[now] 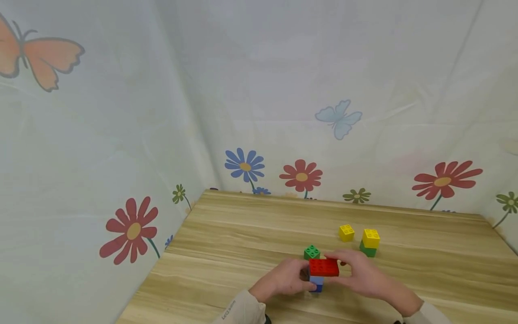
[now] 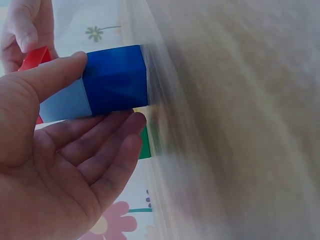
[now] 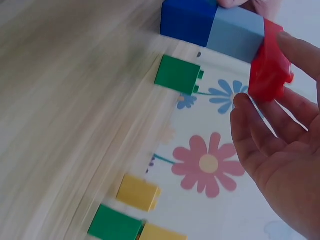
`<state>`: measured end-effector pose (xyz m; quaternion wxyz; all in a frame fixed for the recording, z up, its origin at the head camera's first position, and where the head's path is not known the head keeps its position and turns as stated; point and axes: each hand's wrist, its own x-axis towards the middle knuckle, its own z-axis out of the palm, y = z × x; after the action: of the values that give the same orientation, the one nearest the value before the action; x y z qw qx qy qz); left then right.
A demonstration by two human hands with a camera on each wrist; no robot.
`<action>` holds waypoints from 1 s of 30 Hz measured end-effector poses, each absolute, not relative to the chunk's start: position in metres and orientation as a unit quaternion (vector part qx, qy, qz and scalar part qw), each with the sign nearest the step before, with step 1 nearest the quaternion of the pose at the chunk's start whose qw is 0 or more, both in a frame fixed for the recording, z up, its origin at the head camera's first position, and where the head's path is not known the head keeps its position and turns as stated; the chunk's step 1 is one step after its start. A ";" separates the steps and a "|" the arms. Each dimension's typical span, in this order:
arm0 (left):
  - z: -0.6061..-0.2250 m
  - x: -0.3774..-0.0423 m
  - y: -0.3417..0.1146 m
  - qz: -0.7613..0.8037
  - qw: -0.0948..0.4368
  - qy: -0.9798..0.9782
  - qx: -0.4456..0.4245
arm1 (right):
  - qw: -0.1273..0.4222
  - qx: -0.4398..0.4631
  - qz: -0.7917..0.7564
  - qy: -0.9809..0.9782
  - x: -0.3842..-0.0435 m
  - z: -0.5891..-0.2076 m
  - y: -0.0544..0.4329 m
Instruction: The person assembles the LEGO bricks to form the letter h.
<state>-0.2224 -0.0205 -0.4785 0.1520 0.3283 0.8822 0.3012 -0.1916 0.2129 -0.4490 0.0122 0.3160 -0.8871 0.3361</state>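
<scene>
In the head view a flat red building brick point(image 1: 324, 267) lies across the top of a light blue brick point(image 1: 317, 280), overhanging to the right. Under the light blue one is a dark blue brick point(image 2: 117, 80), upright on the table. My left hand point(image 1: 286, 276) holds this blue stack, its thumb near the seam between the two blues. My right hand point(image 1: 363, 272) pinches the red brick by its overhanging end, thumb on one side and fingers on the other. Just behind the stack stands a green brick point(image 1: 312, 252), touched by neither hand.
A yellow brick point(image 1: 346, 233) sits farther back on the wooden table point(image 1: 243, 225). To its right a second yellow brick point(image 1: 371, 238) is stacked on a green brick point(image 1: 367, 249). A flower-printed cloth point(image 1: 259, 112) hangs behind the table and along its left side.
</scene>
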 end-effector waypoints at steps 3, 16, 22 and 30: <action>-0.479 -0.222 -0.021 0.300 0.144 0.886 0.325 | 0.039 0.322 0.340 -0.883 -0.190 -0.449 0.222; -0.474 -0.220 -0.022 0.352 0.152 0.875 0.296 | 0.156 0.292 0.321 -0.887 -0.194 -0.449 0.263; -0.468 -0.220 -0.019 0.381 0.157 0.865 0.286 | 0.205 0.230 0.295 -0.905 -0.200 -0.446 0.279; -0.465 -0.220 -0.015 0.381 0.152 0.864 0.291 | 0.214 0.185 0.282 -0.917 -0.209 -0.453 0.297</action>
<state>-0.2200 -0.0149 -0.4649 0.1521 0.2915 0.8642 0.3809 -0.2093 0.2967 -0.4529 0.2143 0.1846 -0.9167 0.2821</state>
